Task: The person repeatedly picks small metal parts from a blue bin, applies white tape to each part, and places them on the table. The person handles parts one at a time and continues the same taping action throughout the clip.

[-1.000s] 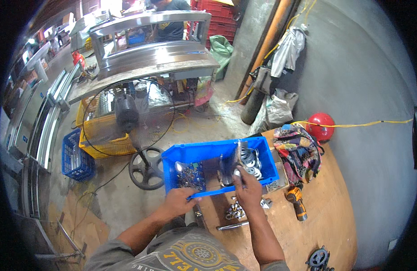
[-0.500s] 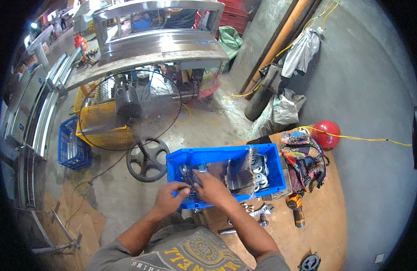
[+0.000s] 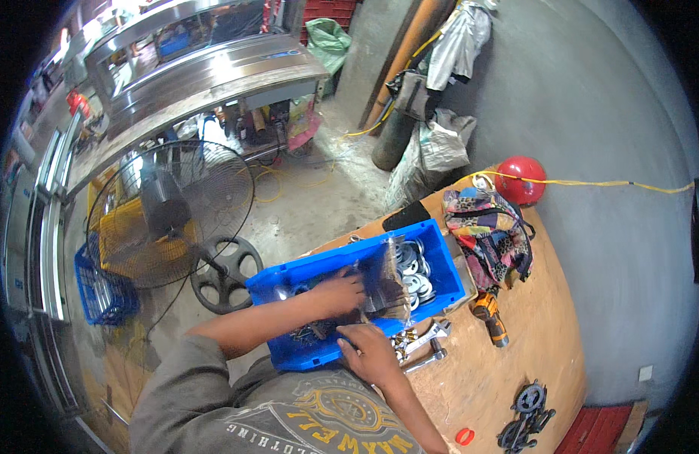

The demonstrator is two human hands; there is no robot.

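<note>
A blue plastic bin (image 3: 440, 229) has an upright cardboard divider (image 3: 386, 291) across it. Over its left compartment, my left hand (image 3: 339, 293) reaches with fingers apart beside the divider; their tips are hard to make out. My right hand (image 3: 372, 354) is at the near rim, thumb and forefinger apart, with nothing visible between them. Small screw-like metal pieces (image 3: 310, 333) lie in the left compartment, partly hidden under my left forearm. Silvery ring-shaped washers (image 3: 416, 283) fill part of the right compartment.
The wooden table (image 3: 546, 325) holds an adjustable wrench (image 3: 431, 334), an orange-black power drill (image 3: 491, 318), a patterned cloth bag (image 3: 487, 231), a red helmet-like object (image 3: 520, 181) and black wheeled parts (image 3: 529, 397). A pedestal fan (image 3: 164, 204) stands left of the bin.
The view has swung right. My left hand has moved rightward across the bin to the divider. My right hand has left the small parts and moved to the near rim.
</note>
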